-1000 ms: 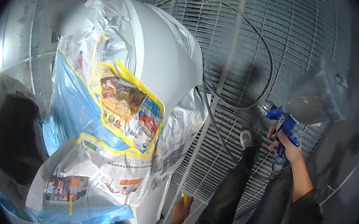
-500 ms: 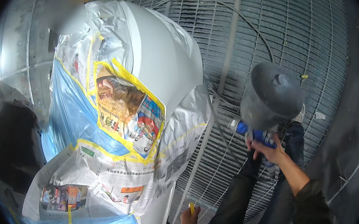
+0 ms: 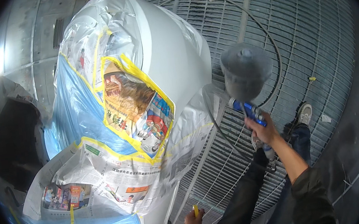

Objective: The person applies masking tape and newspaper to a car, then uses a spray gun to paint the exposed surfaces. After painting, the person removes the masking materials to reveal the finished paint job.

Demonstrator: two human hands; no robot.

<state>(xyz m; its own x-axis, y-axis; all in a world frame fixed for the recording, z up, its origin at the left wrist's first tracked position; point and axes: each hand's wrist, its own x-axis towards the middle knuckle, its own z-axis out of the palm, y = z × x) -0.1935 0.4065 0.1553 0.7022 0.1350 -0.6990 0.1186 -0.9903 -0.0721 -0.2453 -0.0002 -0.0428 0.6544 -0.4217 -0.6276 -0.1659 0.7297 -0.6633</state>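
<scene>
You're gripping the blue spray gun (image 3: 247, 112) by its handle (image 3: 268, 150), R hand (image 3: 265, 131): best hold, cup's (image 3: 246, 73) prob. making it top-heavy. L hand's (image 3: 193, 222) holding yellow tape (image 3: 196, 210).

Compared with a second ago, the right hand (image 3: 265, 129) holds the blue spray gun (image 3: 250, 113) farther left, nearer the middle of the frame. The grey cup (image 3: 246, 73), no longer leaning to the right, sits higher, above the gun. The left hand (image 3: 194, 222) and its yellow object (image 3: 196, 211) are lower, closer to the bottom edge. A shoe (image 3: 305, 114) and a yellow scrap (image 3: 312, 78), hidden at first, show at right.
</scene>
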